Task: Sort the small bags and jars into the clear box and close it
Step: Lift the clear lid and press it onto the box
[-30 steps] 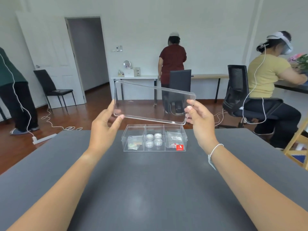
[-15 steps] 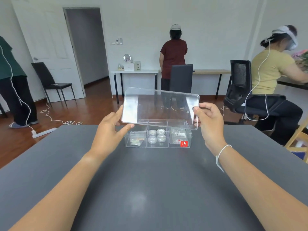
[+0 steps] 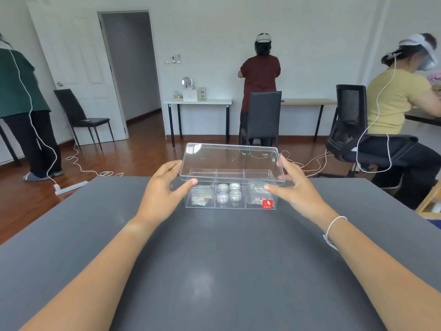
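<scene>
The clear box (image 3: 230, 199) stands on the grey table (image 3: 214, 271), near its far edge, with its long side facing the person. It has three compartments. The left compartment holds small bags (image 3: 200, 199); the middle one holds four small jars (image 3: 229, 193) in two rows; the right one holds more bags, behind a red label (image 3: 267, 204) on the front wall. Sorting therefore appears complete, and the step in hand is closure.

The lid (image 3: 232, 163) is held just above the box, roughly level, with its near edge close to the box's front rim; it is not yet seated. The left hand (image 3: 161, 191) pinches the lid's left end, thumb at the near left corner and fingers along the side. The right hand (image 3: 298, 189) pinches the right end in the same way, thumb at the near right corner. Gripping both short ends keeps the lid flat and leaves its rim free all round, so that it can meet the box squarely.

The next move calls for aligning the lid's corners with those of the box, then lowering it evenly. A tilted approach could catch one rim and shift the light box on the smooth table
</scene>
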`<control>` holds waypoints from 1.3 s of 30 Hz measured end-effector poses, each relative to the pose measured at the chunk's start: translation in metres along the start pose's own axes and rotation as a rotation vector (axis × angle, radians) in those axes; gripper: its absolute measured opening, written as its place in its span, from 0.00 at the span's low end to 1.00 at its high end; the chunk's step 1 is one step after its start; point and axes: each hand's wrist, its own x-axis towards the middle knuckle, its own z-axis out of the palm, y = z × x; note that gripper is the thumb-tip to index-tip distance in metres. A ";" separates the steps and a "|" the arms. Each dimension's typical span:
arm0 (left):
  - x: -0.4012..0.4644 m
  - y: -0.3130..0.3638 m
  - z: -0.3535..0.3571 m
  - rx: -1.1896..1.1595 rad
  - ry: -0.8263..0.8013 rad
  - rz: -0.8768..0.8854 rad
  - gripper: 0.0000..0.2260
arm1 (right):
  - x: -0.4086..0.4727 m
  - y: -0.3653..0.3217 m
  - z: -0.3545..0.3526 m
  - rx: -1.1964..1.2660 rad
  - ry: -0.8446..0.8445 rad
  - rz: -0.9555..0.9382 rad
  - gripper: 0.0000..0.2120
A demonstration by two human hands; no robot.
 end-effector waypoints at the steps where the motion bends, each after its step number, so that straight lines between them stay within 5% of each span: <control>1: 0.000 -0.001 0.000 0.002 -0.009 -0.013 0.26 | 0.000 0.001 0.000 -0.011 -0.001 0.006 0.39; 39: -0.010 0.003 0.003 -0.129 -0.224 -0.281 0.09 | 0.001 0.018 0.008 -0.087 -0.102 0.129 0.33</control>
